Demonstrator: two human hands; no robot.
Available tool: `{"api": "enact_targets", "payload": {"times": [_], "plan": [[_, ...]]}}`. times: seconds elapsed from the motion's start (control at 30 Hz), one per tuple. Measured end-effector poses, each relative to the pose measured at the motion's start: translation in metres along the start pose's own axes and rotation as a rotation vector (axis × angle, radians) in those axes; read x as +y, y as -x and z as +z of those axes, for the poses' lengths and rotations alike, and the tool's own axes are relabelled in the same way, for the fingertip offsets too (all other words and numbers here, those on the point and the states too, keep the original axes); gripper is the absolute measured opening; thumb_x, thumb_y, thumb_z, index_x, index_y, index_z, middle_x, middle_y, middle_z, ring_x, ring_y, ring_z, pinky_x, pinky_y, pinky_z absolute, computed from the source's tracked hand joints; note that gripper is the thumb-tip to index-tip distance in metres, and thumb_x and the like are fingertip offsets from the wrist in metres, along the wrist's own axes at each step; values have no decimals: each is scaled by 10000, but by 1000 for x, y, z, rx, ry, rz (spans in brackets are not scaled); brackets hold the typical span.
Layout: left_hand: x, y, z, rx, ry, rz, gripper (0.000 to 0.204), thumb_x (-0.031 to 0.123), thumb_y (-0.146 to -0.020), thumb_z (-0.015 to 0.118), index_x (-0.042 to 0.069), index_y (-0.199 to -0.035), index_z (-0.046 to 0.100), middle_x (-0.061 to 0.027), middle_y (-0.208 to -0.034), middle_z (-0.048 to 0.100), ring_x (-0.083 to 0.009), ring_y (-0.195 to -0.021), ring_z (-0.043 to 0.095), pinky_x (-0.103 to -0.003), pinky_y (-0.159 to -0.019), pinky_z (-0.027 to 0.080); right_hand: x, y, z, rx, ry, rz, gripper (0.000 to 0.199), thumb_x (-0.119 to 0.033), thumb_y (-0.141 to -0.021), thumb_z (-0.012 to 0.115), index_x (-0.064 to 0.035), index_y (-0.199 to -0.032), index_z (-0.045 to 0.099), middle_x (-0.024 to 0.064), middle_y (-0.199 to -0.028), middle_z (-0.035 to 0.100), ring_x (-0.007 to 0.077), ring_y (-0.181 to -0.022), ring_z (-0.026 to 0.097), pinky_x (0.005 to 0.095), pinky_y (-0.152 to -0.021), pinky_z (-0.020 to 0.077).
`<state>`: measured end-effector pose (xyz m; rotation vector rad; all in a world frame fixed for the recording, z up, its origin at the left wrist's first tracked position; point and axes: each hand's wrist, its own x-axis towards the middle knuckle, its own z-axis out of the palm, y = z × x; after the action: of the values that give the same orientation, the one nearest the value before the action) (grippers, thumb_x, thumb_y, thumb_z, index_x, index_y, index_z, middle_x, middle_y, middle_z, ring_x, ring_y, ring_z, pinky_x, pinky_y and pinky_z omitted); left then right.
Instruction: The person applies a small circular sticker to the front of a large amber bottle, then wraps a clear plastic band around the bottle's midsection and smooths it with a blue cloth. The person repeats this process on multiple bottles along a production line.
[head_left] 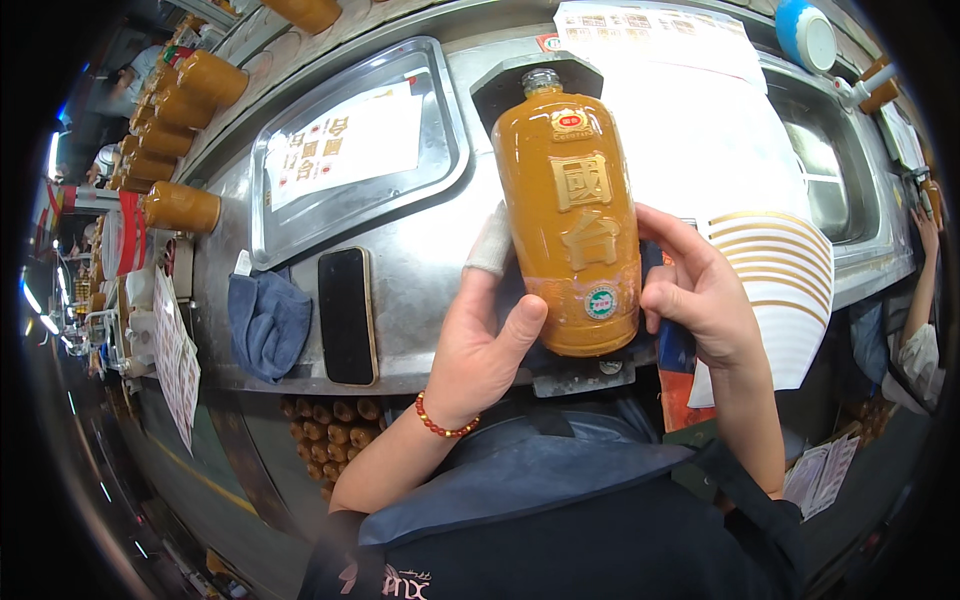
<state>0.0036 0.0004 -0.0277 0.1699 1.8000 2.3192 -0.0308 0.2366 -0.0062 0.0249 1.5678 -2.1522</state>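
Observation:
An amber-orange bottle [567, 215] with raised gold characters and a small round sticker lies in front of me, its neck pointing away. My left hand [482, 340], with a red bead bracelet and a white wrap on one finger, grips its lower left side. On the right, my right hand [700, 295] presses its fingers against the lower part of the bottle. The bottle rests over a dark fixture [520, 80] on the steel bench [420, 260].
A steel tray [445, 150] holding a printed sheet sits to the left, with a black phone [346, 315] and a blue cloth [266, 322] below it. Several more orange bottles [180, 205] line the far left. White gold-striped paper [785, 290] lies to the right; another person's arm [920, 300] shows at the right edge.

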Motion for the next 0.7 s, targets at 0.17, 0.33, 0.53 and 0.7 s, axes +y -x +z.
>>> {"api": "enact_targets", "payload": {"times": [0.17, 0.33, 0.53, 0.7], "plan": [[-6, 1, -2, 22, -43, -29, 777, 273, -1036, 620, -47, -1596, 185, -189, -1630, 272, -275, -1523, 241, -403, -1237, 195, -1, 6, 9, 27, 135, -27, 864, 0, -770, 860, 51, -1509, 414, 134, -1433, 514, 16, -718, 576, 163, -628, 486], [-11, 3, -4, 48, -111, -62, 767, 296, -1032, 627, -45, -1588, 225, -191, -1625, 263, -280, -1524, 227, -402, -1238, 185, -2, 5, 12, 51, 168, -27, 881, -9, -760, 871, 55, -1508, 411, 137, -1422, 520, 7, -706, 566, 149, -616, 470], [-12, 2, -4, 40, -125, -53, 785, 321, -1031, 624, -49, -1589, 214, -201, -1629, 248, -283, -1529, 211, -406, -1240, 179, 0, 4, 10, 43, 176, -38, 884, -7, -759, 871, 60, -1508, 406, 142, -1422, 523, 6, -703, 566, 148, -607, 467], [-11, 2, -4, 34, -131, -49, 781, 310, -1035, 617, -50, -1591, 203, -202, -1629, 247, -284, -1527, 216, -406, -1239, 183, 2, 3, 6, 24, 129, -33, 856, -3, -782, 850, 61, -1510, 403, 145, -1437, 519, 16, -710, 586, 162, -616, 481]]}}
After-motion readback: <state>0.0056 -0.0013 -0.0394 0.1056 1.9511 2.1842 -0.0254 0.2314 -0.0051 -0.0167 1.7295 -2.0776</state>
